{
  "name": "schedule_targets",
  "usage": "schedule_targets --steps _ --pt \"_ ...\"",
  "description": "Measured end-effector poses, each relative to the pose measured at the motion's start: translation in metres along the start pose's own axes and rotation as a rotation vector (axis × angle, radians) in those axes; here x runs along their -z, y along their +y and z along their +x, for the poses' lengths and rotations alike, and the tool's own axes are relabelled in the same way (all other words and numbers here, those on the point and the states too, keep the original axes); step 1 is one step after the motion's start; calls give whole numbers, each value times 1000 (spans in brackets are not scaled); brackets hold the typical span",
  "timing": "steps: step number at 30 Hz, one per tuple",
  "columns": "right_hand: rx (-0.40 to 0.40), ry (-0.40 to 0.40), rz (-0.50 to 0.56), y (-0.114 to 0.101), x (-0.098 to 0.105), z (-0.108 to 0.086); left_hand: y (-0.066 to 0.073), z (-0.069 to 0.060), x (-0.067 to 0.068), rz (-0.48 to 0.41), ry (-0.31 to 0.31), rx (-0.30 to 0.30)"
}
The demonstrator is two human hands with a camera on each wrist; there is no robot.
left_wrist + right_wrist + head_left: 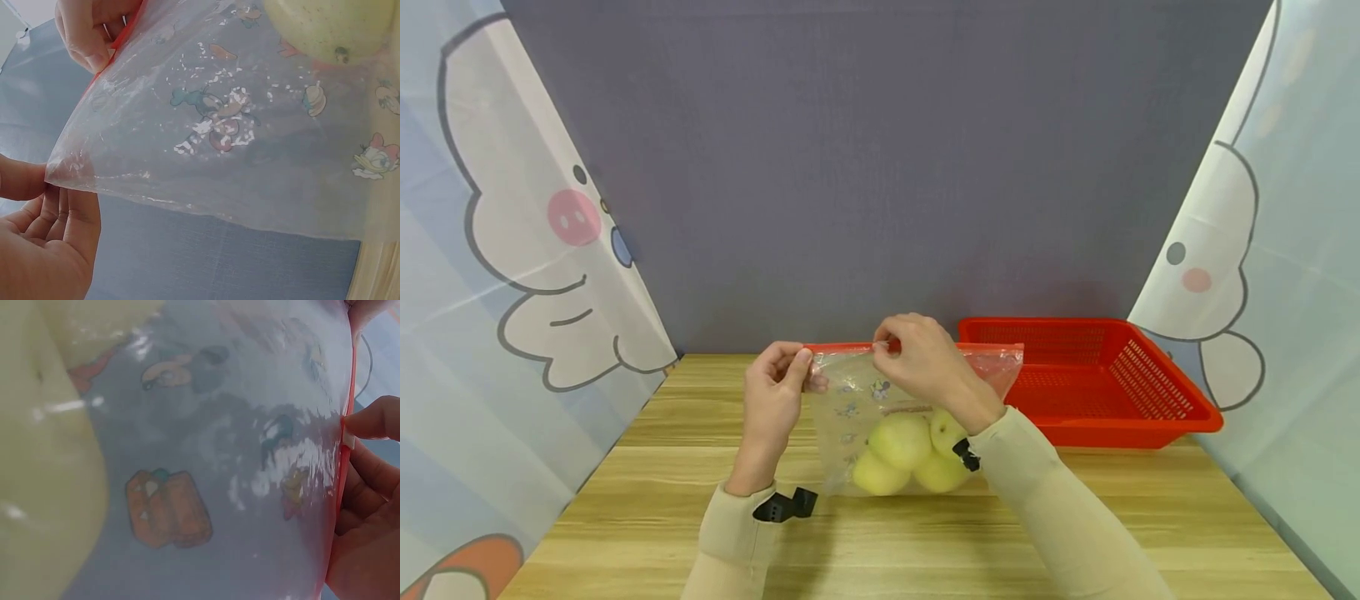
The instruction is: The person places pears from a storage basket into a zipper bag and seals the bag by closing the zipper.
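A clear plastic zip bag [838,417] with cartoon prints stands upright on the table, its red zip strip [985,347] along the top. Several pale yellow-green fruits [901,442], perhaps pears, lie at the bottom inside. My left hand [772,396] pinches the bag's upper left corner between thumb and fingers. Near the middle of the strip, my right hand [925,358] pinches a small whitish slider [349,440], which shows between thumb and finger in the right wrist view. Part of the bag's right side is hidden behind the right hand and forearm.
Behind the bag to the right, a red perforated plastic basket [1075,433] rests on the wood-grain table [647,517]. A dark grey panel [880,167] rises at the back. Cartoon-printed curtains [445,350] hang on both sides.
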State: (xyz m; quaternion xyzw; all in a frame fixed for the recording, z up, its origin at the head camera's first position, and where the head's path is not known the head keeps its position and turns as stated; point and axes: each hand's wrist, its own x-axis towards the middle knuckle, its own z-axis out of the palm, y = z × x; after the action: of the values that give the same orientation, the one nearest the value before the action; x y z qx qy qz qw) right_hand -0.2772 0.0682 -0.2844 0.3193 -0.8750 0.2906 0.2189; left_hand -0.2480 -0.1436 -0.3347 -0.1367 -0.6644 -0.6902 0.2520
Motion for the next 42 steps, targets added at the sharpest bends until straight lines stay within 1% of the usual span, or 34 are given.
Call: schedule_targets --steps 14,26,34,42 --pt "1 10 -13 6 6 -3 2 0 0 -12 6 18" --pt "-1 9 -9 10 9 -6 3 0 0 -8 9 11" --pt "1 10 -16 12 10 -6 1 0 1 -17 1 13" --pt "6 18 -4 15 13 -7 1 1 1 -20 6 16"
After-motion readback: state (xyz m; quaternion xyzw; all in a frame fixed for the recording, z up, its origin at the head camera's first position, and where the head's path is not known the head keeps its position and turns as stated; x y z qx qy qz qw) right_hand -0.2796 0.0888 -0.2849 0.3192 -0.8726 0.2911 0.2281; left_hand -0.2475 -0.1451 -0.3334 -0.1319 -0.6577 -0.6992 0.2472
